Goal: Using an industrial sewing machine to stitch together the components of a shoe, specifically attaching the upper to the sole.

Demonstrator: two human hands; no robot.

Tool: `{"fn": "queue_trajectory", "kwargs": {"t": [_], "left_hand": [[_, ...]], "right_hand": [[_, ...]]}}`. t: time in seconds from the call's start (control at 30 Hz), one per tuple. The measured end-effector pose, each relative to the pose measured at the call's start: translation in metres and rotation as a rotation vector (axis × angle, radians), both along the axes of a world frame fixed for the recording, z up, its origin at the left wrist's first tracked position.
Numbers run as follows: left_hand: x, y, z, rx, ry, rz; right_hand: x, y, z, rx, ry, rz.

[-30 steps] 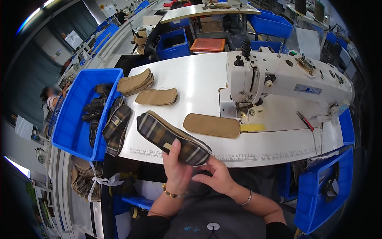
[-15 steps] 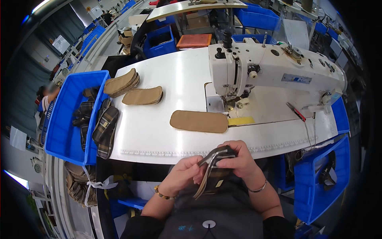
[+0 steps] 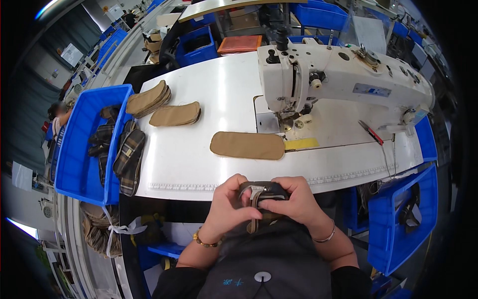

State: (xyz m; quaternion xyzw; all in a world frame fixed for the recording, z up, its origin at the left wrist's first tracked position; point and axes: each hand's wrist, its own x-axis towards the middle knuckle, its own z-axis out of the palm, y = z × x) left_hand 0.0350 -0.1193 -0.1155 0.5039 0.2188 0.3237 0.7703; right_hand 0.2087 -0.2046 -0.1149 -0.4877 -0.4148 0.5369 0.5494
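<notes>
Close to my body, in front of the table edge, both hands hold a small dark plaid zip pouch (image 3: 272,191). My left hand (image 3: 230,205) grips its left side, thumb along the tan-lined edge and fingers partly hidden behind it. The right end is pinched in my right hand (image 3: 298,201), with the thumb laid over the front. A pale zip runs along the bent opening between the hands. Beyond them, a tan oval fabric panel (image 3: 247,145) lies flat on the white table (image 3: 184,159).
A white sewing machine (image 3: 343,74) stands at the right, with red-handled snips (image 3: 371,132) before it. Tan panel stacks (image 3: 175,114) lie at the left. Blue bins (image 3: 67,169) flank the table; plaid pouches (image 3: 130,158) rest by the left one. A person sits far left.
The pouch has turned from a slant to lie more level, its opening bent toward me. My left hand has risen and spread along its side, and the right has shifted slightly.
</notes>
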Motion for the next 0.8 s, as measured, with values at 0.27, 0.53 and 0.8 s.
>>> {"fn": "queue_trajectory", "kwargs": {"t": [0.27,0.53,0.8], "left_hand": [[0.004,-0.012,-0.027,0.345,0.157,0.214],[0.009,-0.021,-0.027,-0.046,0.051,0.069],[0.012,-0.029,-0.028,-0.349,-0.123,-0.052]], "right_hand": [[-0.010,-0.002,-0.012,0.179,0.008,-0.205],[-0.013,-0.005,-0.030,0.229,0.035,-0.337],[-0.016,0.003,-0.019,0.054,0.448,-0.310]]}}
